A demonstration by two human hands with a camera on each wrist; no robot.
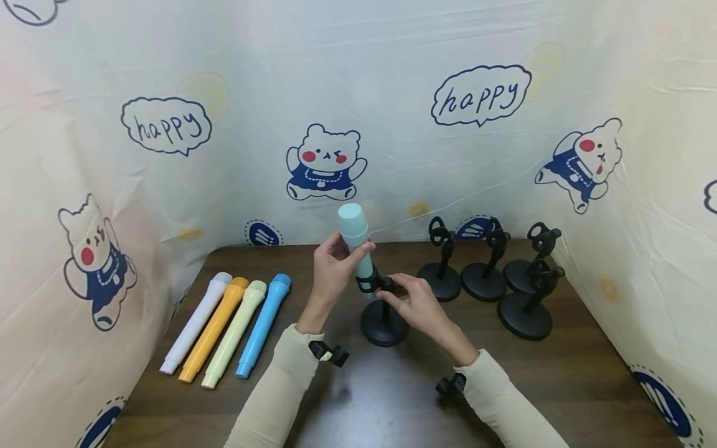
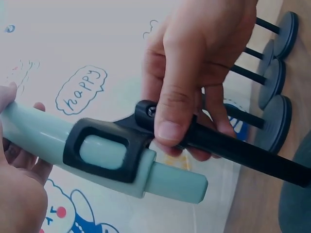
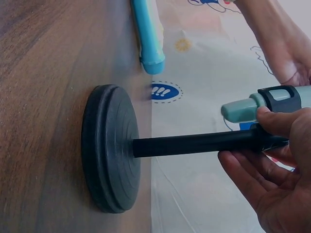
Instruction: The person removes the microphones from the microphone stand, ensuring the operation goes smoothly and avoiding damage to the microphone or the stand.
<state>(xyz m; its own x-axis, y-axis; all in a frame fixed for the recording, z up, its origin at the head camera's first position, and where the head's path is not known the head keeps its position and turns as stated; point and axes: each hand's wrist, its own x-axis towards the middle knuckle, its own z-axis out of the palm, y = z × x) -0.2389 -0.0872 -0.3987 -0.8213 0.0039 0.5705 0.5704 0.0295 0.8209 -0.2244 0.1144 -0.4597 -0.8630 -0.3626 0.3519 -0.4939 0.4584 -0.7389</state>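
Note:
A mint-green toy microphone (image 1: 353,227) leans at a tilt, head end up, in the clip (image 2: 131,162) of a black microphone stand (image 1: 384,330). My left hand (image 1: 335,267) grips its body above the clip. The narrower tail (image 2: 177,182) sticks out below the clip. My right hand (image 1: 417,302) pinches the stand at the joint just under the clip, thumb on one side and fingers on the other. In the right wrist view the round base (image 3: 109,150) rests on the table, with the pole (image 3: 194,144) running up to that hand.
On the left of the brown table (image 1: 358,417) lie a white microphone (image 1: 196,323), an orange one (image 1: 213,330), a pale yellow one (image 1: 234,336) and a blue one (image 1: 263,326). Several black stands (image 1: 525,316) with clips stand at the right. Printed cloth (image 1: 392,162) hangs behind.

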